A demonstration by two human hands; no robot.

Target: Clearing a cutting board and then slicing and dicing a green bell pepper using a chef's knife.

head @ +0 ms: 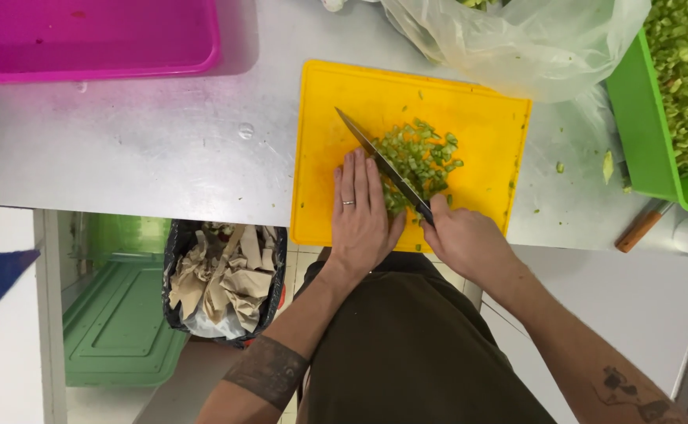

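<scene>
A yellow cutting board [470,126] lies on a steel table [163,149]. On it sits a pile of chopped green vegetable pieces [422,157]. My right hand [462,239] grips the dark handle of a long kitchen knife [379,157], whose blade runs diagonally up and to the left across the pile's near edge. My left hand [360,212], a ring on one finger, rests flat with fingers together on the board, against the left side of the blade.
A green tub [646,133] full of chopped greens stands at the right, a clear plastic bag [517,39] behind the board, a magenta tray [93,39] at the far left. A wooden-handled tool [641,228] lies near the table's edge. Below are a paper-filled bin [226,279] and green crates [116,314].
</scene>
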